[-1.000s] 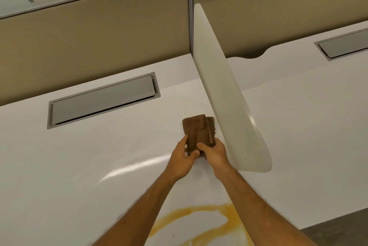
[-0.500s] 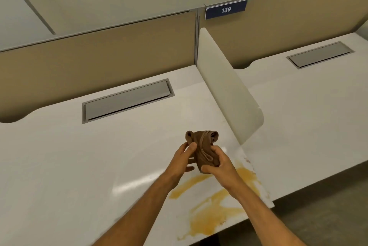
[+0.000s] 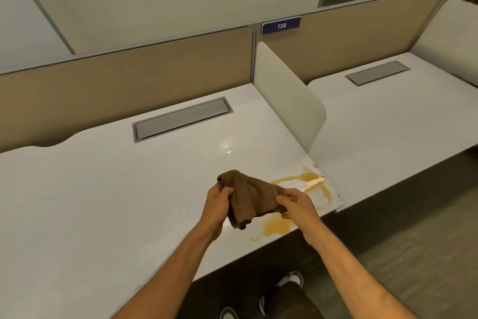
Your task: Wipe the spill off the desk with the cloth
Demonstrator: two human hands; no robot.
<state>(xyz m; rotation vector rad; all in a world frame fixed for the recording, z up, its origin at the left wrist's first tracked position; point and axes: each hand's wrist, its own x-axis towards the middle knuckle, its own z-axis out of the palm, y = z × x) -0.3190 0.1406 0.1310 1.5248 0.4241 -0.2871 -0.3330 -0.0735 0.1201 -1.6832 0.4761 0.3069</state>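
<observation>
1. Hands first: the left hand (image 3: pixel 217 201) is closed in a fist around one bunched end of the brown cloth (image 3: pixel 249 197), fingers curled over the fabric.
2. The right hand (image 3: pixel 297 203) is nearly closed too, pinching the opposite end of the cloth between thumb and fingertips, with the other fingers curled in.
3. The cloth hangs between the two hands, crumpled and partly spread, its lower fold drooping toward the desk (image 3: pixel 103 202). Whether that fold touches the surface cannot be told.
4. The cloth is held over the front right part of the desk, just beside the spill (image 3: pixel 279 227).
5. The spill is an orange-yellow liquid in streaks and a pool at the desk's front right corner, running from near the foot of the white divider (image 3: pixel 287 96) to the front edge.
6. Part of the spill is hidden behind the cloth and the right hand, so its full outline is not visible.
7. A grey cable hatch (image 3: pixel 181 119) is set into the desk, well behind the hands.
8. A blue sign (image 3: pixel 281 25) reading 139 sits on the tan partition (image 3: pixel 129 86).
9. Both forearms are cut off by the bottom edge, and the shoes (image 3: pixel 289 282) below the desk are only partly seen.
</observation>
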